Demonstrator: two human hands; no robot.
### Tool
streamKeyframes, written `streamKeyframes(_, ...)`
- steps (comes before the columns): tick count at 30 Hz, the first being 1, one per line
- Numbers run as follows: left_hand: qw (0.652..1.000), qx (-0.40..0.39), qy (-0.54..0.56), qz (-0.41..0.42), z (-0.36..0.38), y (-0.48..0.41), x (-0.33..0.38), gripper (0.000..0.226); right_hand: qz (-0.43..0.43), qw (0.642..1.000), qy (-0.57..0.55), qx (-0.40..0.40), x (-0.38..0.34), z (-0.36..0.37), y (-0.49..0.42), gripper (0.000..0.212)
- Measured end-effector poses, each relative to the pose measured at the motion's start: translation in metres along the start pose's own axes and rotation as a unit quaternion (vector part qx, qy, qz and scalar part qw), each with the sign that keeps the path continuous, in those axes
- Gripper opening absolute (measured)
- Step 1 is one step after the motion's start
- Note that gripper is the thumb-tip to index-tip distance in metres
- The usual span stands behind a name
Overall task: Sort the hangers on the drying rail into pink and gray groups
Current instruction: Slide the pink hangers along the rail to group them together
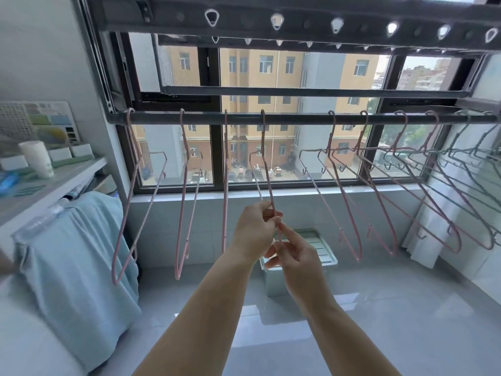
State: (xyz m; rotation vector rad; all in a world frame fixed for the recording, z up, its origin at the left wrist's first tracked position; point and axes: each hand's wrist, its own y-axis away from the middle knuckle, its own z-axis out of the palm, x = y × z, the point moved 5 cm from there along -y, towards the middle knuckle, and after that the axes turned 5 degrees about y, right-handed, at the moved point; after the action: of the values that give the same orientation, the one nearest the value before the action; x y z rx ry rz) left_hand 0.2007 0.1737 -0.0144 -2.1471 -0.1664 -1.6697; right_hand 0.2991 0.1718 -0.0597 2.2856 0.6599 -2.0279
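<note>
The left hand (254,229) and right hand (295,256) both pinch the low tip of a pink hanger (269,180) hooked on the rail (298,117) at 12 o'clock; gray hangers (466,156) bunch at 3 o'clock. Thin wire, probably light and springy, snag-prone: lift near the hook

No legible writing in view
The printed card (51,120) on the left shelf (81,169) shows coloured panels and perhaps small lines of type, too blurred to read; the white cup (36,158) beside it bears a faint greenish mark near its base, likewise undecipherable
</note>
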Motion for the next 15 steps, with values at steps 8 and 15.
streamKeyframes(8,1.0,0.014,-0.015,-0.006,0.002,-0.001,-0.002,0.02,0.0,1.0,0.009,-0.011,-0.003,-0.003,-0.003,0.041)
streamKeyframes(15,0.997,0.044,-0.061,-0.03,0.006,0.006,-0.005,0.037,-0.072,0.98,0.179,0.049,-0.02,-0.036,0.004,0.04)
